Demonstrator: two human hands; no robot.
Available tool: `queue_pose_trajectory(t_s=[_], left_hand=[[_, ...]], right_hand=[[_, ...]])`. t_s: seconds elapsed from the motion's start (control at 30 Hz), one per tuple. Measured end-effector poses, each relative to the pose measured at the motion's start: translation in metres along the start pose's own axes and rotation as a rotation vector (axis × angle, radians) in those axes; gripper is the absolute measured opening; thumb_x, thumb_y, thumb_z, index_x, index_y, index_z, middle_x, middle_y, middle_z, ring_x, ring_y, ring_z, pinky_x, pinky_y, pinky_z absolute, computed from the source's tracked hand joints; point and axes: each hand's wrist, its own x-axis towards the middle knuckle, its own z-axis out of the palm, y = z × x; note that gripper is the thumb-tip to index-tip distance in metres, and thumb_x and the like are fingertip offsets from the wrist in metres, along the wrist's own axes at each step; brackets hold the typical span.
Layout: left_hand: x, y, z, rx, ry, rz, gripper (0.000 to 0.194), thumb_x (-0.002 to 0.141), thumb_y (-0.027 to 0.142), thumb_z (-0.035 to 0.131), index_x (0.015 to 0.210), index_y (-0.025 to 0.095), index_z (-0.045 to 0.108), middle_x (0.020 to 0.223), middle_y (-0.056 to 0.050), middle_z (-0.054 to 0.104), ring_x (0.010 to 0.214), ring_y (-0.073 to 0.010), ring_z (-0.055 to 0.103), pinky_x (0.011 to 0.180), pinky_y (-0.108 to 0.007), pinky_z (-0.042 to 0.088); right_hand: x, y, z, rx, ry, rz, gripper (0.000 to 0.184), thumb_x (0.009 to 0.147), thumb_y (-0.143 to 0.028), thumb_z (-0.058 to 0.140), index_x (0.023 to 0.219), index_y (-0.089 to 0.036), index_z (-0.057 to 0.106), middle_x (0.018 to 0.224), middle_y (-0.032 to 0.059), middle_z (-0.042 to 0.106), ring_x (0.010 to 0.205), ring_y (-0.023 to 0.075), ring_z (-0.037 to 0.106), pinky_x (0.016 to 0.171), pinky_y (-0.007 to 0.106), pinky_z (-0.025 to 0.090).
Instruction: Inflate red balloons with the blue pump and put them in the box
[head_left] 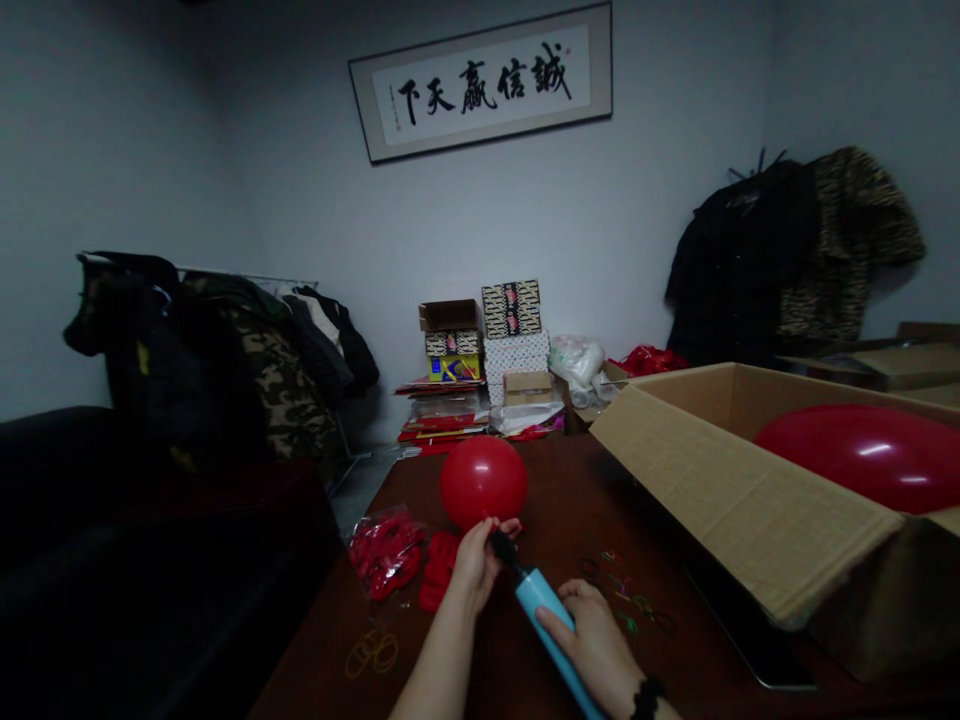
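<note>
A small red balloon, partly inflated, sits on the black nozzle of a light blue hand pump. My left hand is closed around the balloon's neck where it meets the nozzle. My right hand is wrapped around the pump's blue barrel, lower right of the balloon. Both are held just above a dark wooden table. Uninflated red balloons and a clear bag of red balloons lie to the left of my left hand.
A large open cardboard box on the right holds a big inflated red balloon. Coloured rubber bands and yellow rubber bands lie on the table. Stacked boxes stand at the far edge. Coats hang left and right.
</note>
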Motion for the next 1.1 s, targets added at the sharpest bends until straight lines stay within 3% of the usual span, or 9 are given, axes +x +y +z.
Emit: queue_pose_trajectory(t_s=[0.23,0.37,0.63,0.77,0.9,1.1], left_hand=[[0.007,-0.018,0.004,-0.058,0.031,0.105,0.028,0.069,0.037,0.071,0.074,0.017,0.051,0.083,-0.011,0.072,0.084,-0.0262,0.068,0.075,-0.038,0.048],[0.012,-0.021,0.006,-0.078,0.077,0.233,0.03,0.069,0.04,0.069,0.067,0.018,0.049,0.059,-0.002,0.063,0.063,-0.0212,0.066,0.069,-0.036,0.05],[0.022,-0.013,-0.007,-0.096,0.236,0.386,0.025,0.079,0.029,0.057,0.059,0.019,0.047,0.049,0.004,0.051,0.049,-0.0133,0.055,0.068,-0.035,0.053],[0.026,0.001,-0.023,-0.097,0.313,0.394,0.026,0.083,0.018,0.049,0.057,0.019,0.046,0.048,0.004,0.048,0.047,-0.0124,0.054,0.071,-0.036,0.053],[0.029,0.016,-0.035,-0.171,0.336,0.348,0.027,0.084,0.016,0.045,0.057,0.02,0.046,0.049,0.003,0.048,0.05,-0.0138,0.056,0.076,-0.038,0.053],[0.025,0.02,-0.036,-0.403,0.345,0.232,0.02,0.086,0.014,0.043,0.071,0.018,0.055,0.071,-0.004,0.064,0.069,-0.0151,0.065,0.081,-0.038,0.053]], right_hand=[[0.0,-0.001,0.005,-0.033,0.007,0.003,0.048,0.084,-0.057,0.044,0.091,-0.014,0.065,0.104,0.0115,0.061,0.104,0.0264,0.052,0.095,0.035,0.031],[-0.003,-0.01,0.005,-0.026,-0.021,0.013,0.046,0.086,-0.055,0.04,0.093,-0.017,0.064,0.102,0.0092,0.061,0.103,0.0259,0.052,0.098,0.04,0.028],[-0.013,-0.021,0.005,-0.042,-0.047,0.036,0.042,0.085,-0.053,0.044,0.091,-0.016,0.062,0.1,0.0104,0.061,0.105,0.0284,0.051,0.103,0.048,0.02],[-0.021,-0.008,0.007,-0.074,-0.168,0.029,0.047,0.085,-0.056,0.041,0.094,-0.015,0.062,0.103,0.0135,0.062,0.105,0.0306,0.052,0.1,0.049,0.025],[-0.029,0.003,0.004,-0.054,-0.269,-0.021,0.06,0.085,-0.062,0.03,0.09,-0.013,0.064,0.099,0.0157,0.064,0.097,0.0283,0.056,0.089,0.039,0.037],[-0.036,-0.002,-0.008,0.143,-0.409,-0.086,0.08,0.078,-0.078,0.018,0.082,-0.015,0.067,0.091,0.0125,0.066,0.087,0.0226,0.059,0.082,0.032,0.041]])
